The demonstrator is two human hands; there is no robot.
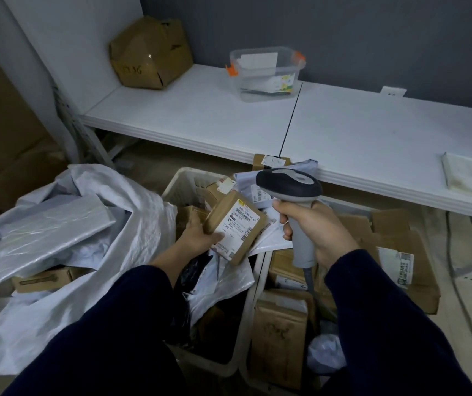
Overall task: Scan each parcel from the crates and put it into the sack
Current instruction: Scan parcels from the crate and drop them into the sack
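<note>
L fingers curl under the small carton parcel, thumb pressed flat on its label. L hand holds it tilted, label up, over the left crate, just beside the sack's mouth.

R fingers wrap tight round the scanner grip, index near the trigger. Can't tell if it's pressed. R hand keeps the scanner head just above and right of the parcel. No beam visible on the label, so scan status unknown.

Progress:
- Sack, at left and open, holds a few pcs: a flat grey poly pkg and a brown carton below it. Anything more is hidden by the folds.
- Left crate: cartons and mailers heaped at the far end. The near end sits lower, w/ dark bags showing.
- Right crate: packed w/ cartons, looks barely started.

Judgement: early-to-mid, w/ most parcels left to do. This parcel is at the scan step, and the drop into the sack is not yet done.
</note>
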